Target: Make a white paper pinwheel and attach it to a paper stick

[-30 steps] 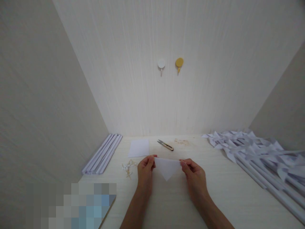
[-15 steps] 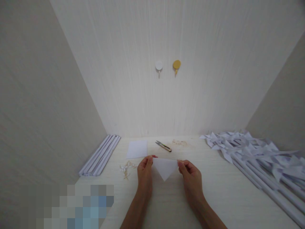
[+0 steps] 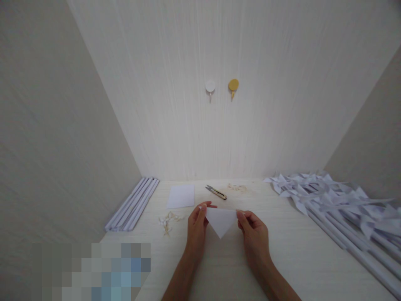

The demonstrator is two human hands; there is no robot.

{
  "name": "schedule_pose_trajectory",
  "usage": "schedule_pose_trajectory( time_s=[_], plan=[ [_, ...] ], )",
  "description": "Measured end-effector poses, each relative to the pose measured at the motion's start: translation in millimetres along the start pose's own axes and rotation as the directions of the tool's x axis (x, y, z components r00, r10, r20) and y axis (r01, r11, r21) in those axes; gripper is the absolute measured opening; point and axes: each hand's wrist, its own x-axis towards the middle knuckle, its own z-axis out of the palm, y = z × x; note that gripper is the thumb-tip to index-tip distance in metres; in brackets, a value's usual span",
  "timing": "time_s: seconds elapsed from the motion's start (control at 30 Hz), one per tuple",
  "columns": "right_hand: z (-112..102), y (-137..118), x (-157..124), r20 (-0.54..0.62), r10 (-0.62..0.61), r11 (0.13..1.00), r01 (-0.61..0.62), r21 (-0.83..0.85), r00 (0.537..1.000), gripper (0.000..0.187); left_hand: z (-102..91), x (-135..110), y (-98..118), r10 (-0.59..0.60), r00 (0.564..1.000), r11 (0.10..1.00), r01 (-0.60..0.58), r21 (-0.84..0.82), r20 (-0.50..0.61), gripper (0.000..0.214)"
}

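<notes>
A white paper triangle [image 3: 221, 220], folded with its tip pointing toward me, is held just above the light wooden table [image 3: 282, 259]. My left hand [image 3: 197, 228] pinches its left corner between thumb and fingers. My right hand [image 3: 253, 232] pinches the right corner the same way. Both hands are closed on the paper, and the top edge runs straight between them.
Behind the hands lie a white paper square [image 3: 181, 196] and small snips [image 3: 216, 192]. A little heap of small scraps [image 3: 167, 220] sits to the left. Rolled white paper sticks [image 3: 133, 204] line the left wall. A pile of paper pinwheels on sticks [image 3: 341, 205] covers the right side. Two wall hooks [image 3: 222, 85] hang above.
Both hands with the triangle have shifted slightly to the right, and my left hand has tilted a bit. The paper stays held at both corners.
</notes>
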Motion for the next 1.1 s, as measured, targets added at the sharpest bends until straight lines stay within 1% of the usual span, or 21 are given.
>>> schedule_pose_trajectory(
  time_s=[0.13,0.33,0.47,0.67,0.77,0.93,1.1],
  plan=[
    [-0.3,2.0,0.1,0.011,0.002,1.0,-0.002,0.015,1.0,0.021,-3.4,2.4,-4.4,0.017,1.0,0.997,-0.018,0.069,0.017,0.031],
    [0.8,0.8,0.3,0.038,0.029,0.999,-0.031,0.039,0.999,0.02,-4.6,3.5,-4.6,0.005,0.999,0.997,-0.001,0.075,-0.051,0.03],
    [2.5,0.6,1.1,0.052,0.036,0.994,-0.041,0.103,0.998,0.019,-4.3,4.0,-3.4,0.012,0.998,0.998,-0.007,0.069,-0.063,0.03],
    [7.2,-4.3,-1.0,0.106,0.121,0.968,-0.141,0.208,0.987,0.019,-3.6,2.7,-1.4,0.029,0.996,0.998,-0.024,0.056,-0.085,0.03],
    [8.4,-5.1,-2.0,0.132,0.14,0.96,-0.167,0.224,0.981,0.022,-3.6,2.0,-1.2,0.038,0.997,0.997,-0.034,0.065,-0.069,0.027],
    [8.8,-3.2,-3.7,0.211,0.153,0.96,-0.196,0.201,0.966,0.025,-3.6,2.0,-1.9,0.043,0.999,0.996,-0.042,0.084,-0.007,0.023],
    [10.5,-7.9,-7.1,0.204,0.144,0.978,-0.17,0.116,0.968,0.025,-4.3,2.0,-2.6,0.045,0.997,0.997,-0.049,0.066,0.058,0.02]
  ],
)
